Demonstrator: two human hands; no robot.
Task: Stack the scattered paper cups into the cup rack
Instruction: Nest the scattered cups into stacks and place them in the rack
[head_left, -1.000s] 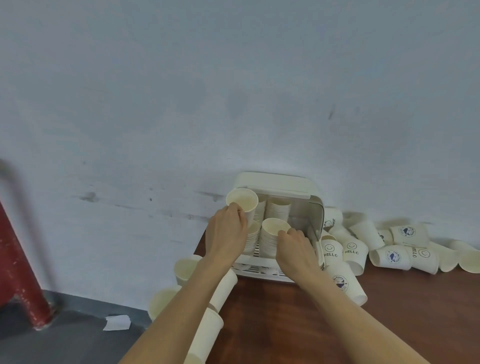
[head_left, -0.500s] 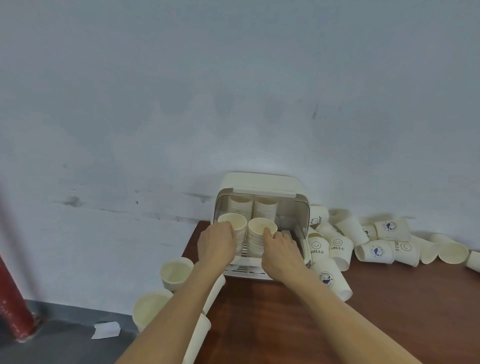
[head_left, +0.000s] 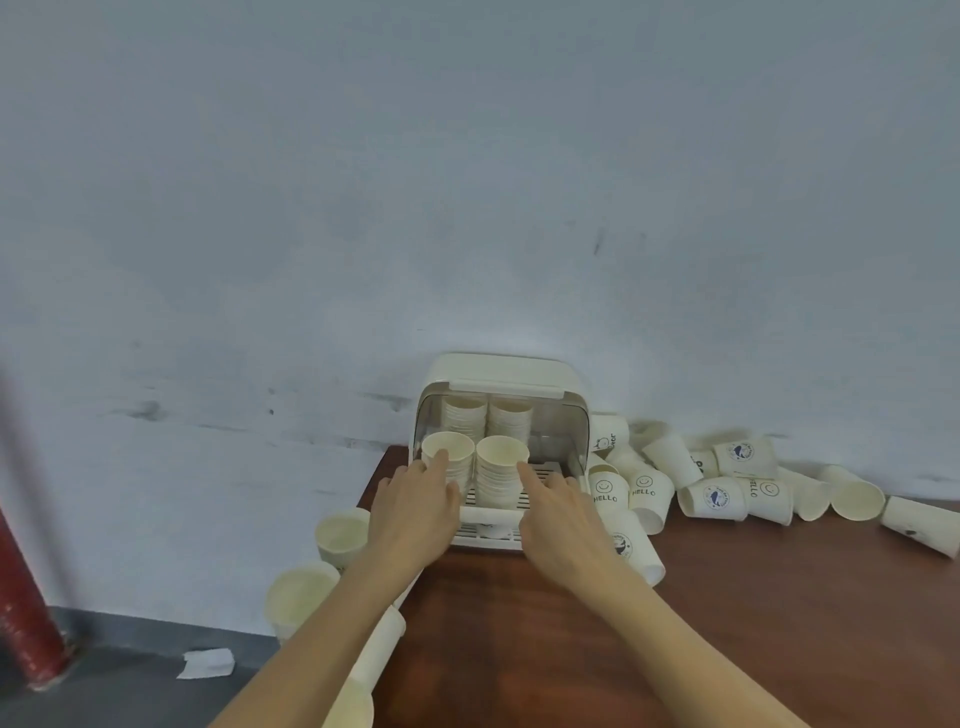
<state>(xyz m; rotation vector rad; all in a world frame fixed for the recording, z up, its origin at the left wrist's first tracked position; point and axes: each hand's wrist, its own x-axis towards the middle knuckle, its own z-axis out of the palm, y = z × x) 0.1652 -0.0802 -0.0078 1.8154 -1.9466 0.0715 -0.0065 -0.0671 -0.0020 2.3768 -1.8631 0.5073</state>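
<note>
A person's left hand (head_left: 415, 512) and right hand (head_left: 563, 512) rest with fingers nearly straight against two front cup stacks (head_left: 475, 467) inside the open cup rack (head_left: 501, 379) at the counter's (head_left: 727, 623) far left corner, likely steadying them. Half a second ago the fingers curled around the cups; now they have loosened. Scattered paper cups (head_left: 727, 483) lie right of the rack.

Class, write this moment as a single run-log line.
left hand: touches front-left stack | right hand: fingertip on front-right stack | cup rack: open | loose cups: still scattered right
</note>
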